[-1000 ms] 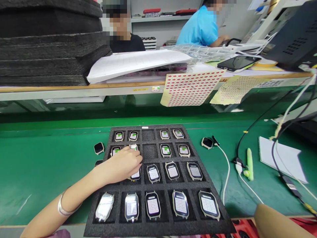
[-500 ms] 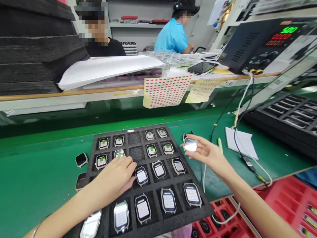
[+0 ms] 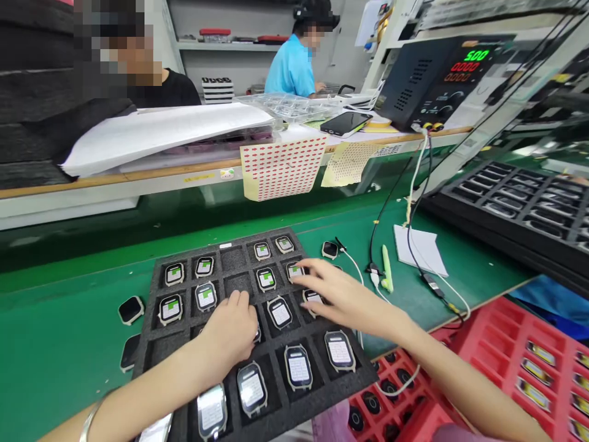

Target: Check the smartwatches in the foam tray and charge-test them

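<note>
Two dark watches (image 3: 131, 310) are lying left of the foam tray (image 3: 234, 259). Left hand (image 3: 230, 328) is curling over the tray's middle; can't tell if it's gripping anything. Right hand (image 3: 334, 291) is hanging, fingers wide apart, over lit watches (image 3: 293, 271) sitting in the tray's right column.

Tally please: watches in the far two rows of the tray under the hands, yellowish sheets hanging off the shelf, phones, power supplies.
Watches: 8, one partly behind the right hand
Yellowish sheets: 2
Phone: 1
Power supply: 1
Total: 12
</note>
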The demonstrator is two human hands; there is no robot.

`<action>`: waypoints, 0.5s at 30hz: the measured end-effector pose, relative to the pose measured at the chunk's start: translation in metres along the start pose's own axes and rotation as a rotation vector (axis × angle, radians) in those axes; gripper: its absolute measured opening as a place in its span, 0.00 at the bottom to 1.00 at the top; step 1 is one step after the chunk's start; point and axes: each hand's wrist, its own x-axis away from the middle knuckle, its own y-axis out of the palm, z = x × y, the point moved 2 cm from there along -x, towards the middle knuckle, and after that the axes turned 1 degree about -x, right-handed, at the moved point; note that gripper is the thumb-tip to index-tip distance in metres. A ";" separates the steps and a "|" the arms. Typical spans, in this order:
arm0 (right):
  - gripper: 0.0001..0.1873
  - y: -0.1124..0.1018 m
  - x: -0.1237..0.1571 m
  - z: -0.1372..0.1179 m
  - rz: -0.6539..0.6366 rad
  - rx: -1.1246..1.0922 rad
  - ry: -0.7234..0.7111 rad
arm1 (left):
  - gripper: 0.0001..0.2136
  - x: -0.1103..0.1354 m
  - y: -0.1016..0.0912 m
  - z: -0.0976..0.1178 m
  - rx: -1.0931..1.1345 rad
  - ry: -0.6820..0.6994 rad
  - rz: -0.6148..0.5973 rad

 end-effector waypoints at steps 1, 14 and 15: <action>0.21 0.004 -0.009 -0.010 -0.053 -0.010 -0.084 | 0.12 0.000 0.002 -0.002 -0.001 0.029 -0.004; 0.21 0.014 -0.041 -0.023 -0.257 0.018 -0.262 | 0.15 0.007 0.009 -0.021 0.197 0.112 0.147; 0.21 0.013 -0.042 -0.018 -0.273 -0.064 -0.264 | 0.16 0.009 0.009 -0.024 0.301 0.124 0.194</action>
